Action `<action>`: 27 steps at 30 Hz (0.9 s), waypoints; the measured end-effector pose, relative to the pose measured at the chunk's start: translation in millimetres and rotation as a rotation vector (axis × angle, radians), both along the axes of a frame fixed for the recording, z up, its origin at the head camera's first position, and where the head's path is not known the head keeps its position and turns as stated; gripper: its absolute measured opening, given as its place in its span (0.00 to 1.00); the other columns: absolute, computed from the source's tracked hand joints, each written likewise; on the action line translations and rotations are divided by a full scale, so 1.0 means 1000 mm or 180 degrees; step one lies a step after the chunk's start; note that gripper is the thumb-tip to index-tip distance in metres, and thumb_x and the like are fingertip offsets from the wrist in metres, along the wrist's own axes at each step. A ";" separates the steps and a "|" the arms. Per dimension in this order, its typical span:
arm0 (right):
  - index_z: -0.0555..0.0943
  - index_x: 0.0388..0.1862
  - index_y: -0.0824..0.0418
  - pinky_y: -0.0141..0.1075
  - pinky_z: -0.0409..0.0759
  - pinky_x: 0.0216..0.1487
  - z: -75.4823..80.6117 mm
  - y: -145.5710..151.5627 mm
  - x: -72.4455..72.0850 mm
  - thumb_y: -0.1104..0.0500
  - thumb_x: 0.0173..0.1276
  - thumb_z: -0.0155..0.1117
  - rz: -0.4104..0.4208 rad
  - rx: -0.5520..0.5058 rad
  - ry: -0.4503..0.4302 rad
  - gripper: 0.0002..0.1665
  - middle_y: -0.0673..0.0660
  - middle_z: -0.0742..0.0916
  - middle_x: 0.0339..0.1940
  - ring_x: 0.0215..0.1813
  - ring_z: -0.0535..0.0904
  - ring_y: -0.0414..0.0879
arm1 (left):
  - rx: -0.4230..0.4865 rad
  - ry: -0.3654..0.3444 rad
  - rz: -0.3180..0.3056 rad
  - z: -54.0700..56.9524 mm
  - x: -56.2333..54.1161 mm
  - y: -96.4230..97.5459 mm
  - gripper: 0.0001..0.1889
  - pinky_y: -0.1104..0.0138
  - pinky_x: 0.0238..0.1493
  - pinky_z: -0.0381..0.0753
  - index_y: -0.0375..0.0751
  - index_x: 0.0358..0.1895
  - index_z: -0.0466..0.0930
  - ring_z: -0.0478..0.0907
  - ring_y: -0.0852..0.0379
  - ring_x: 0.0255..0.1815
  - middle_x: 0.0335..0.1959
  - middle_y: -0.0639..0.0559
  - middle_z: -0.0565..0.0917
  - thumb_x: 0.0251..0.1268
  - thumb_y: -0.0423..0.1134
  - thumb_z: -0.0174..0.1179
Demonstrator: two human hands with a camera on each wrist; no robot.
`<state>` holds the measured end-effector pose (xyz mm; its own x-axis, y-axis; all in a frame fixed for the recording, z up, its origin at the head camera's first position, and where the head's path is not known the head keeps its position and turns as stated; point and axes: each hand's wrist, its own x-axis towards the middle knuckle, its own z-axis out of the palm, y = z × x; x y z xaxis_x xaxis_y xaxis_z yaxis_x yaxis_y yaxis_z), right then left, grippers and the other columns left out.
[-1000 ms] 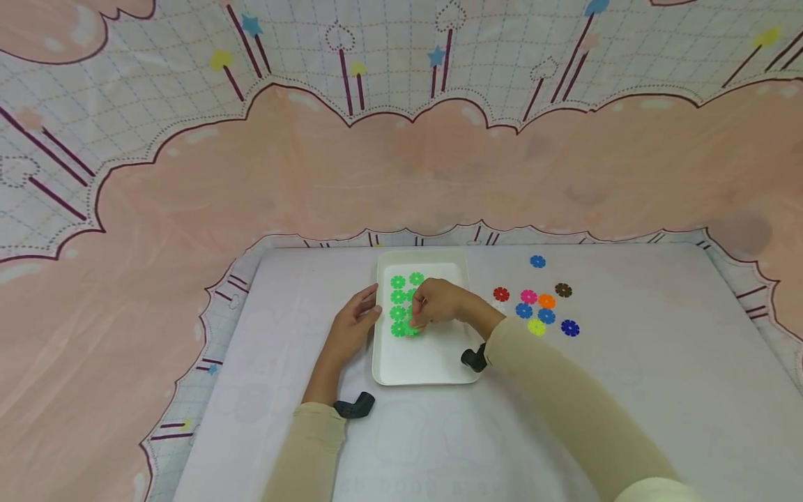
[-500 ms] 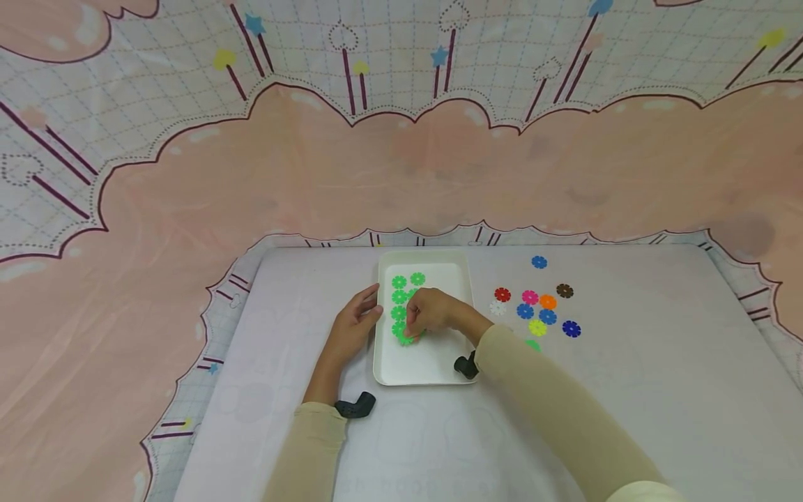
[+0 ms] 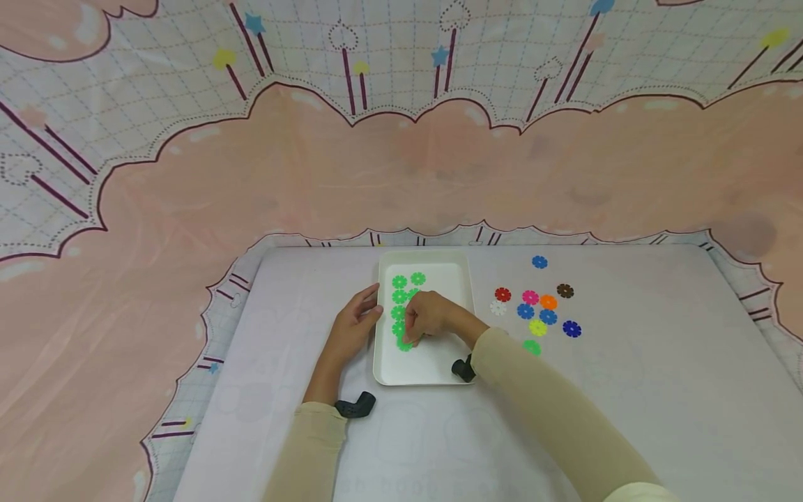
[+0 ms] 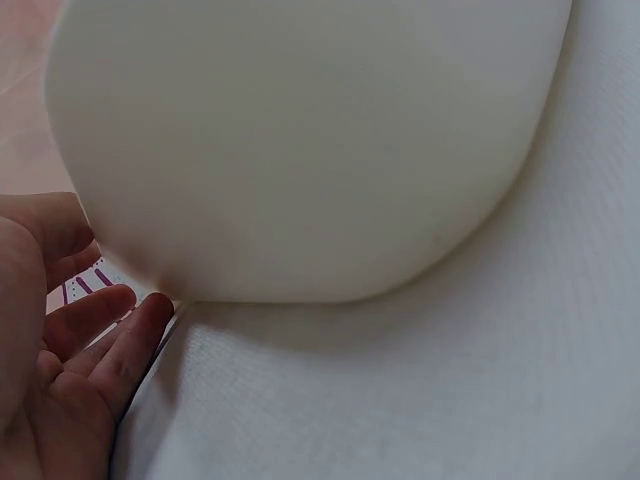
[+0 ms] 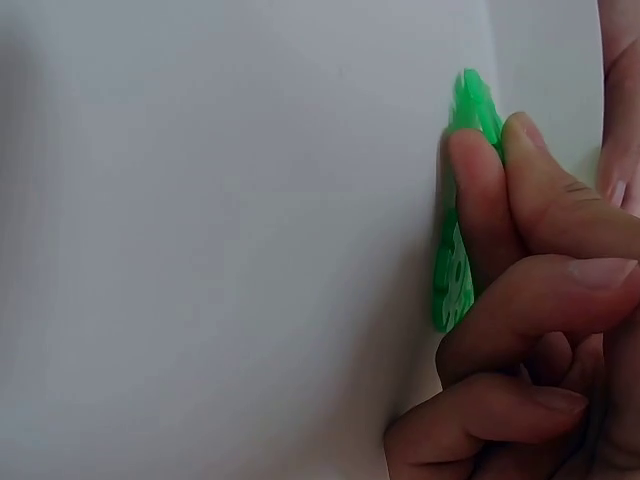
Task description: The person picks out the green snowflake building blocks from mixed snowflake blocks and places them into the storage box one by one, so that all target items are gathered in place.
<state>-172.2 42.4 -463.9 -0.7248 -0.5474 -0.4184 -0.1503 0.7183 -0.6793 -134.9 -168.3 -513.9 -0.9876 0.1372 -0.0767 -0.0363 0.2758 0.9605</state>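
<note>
A white rectangular tray [image 3: 426,367] lies on the white table, with green flower-shaped plastic discs [image 3: 399,296] in two columns on its left side. My right hand [image 3: 429,312] is low over these columns. Between thumb and forefinger it pinches a green flower-shaped disc [image 5: 474,100], close to the tray floor; its other fingers are curled. Just below, another green disc [image 5: 455,285] shows partly behind the fingers. My left hand [image 3: 353,325] rests against the tray's left side, fingers loosely extended, fingertips at the tray wall [image 4: 300,270] in the left wrist view. Part of the right column is hidden by my right hand.
Right of the tray lie loose flower-shaped discs: red [image 3: 502,295], white [image 3: 498,308], pink [image 3: 530,298], orange [image 3: 548,302], brown [image 3: 565,291], yellow [image 3: 537,328], green [image 3: 532,347] and several blue [image 3: 539,262]. A patterned cloth [image 3: 439,174] hangs behind the table.
My right hand has shifted slightly left and toward me, with the green disc now at the near end of the columns. The loose green disc by the sleeve has come into view. The left hand stays put.
</note>
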 end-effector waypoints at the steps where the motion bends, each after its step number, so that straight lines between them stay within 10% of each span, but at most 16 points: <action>1: 0.83 0.22 0.56 0.27 0.69 0.23 0.000 -0.001 0.000 0.58 0.58 0.81 0.0006 0.0003 0.0008 0.13 0.47 0.87 0.17 0.20 0.73 0.37 | 0.0014 0.0008 -0.0004 -0.001 0.000 -0.001 0.28 0.48 0.69 0.77 0.50 0.77 0.66 0.74 0.43 0.72 0.75 0.43 0.72 0.77 0.41 0.59; 27: 0.83 0.22 0.56 0.28 0.75 0.27 0.000 -0.006 0.001 0.55 0.55 0.83 0.0062 0.0102 0.0121 0.15 0.48 0.88 0.17 0.18 0.80 0.39 | -0.0021 0.0113 -0.0023 -0.003 0.001 -0.002 0.28 0.51 0.65 0.81 0.54 0.76 0.68 0.78 0.43 0.68 0.73 0.45 0.75 0.76 0.46 0.60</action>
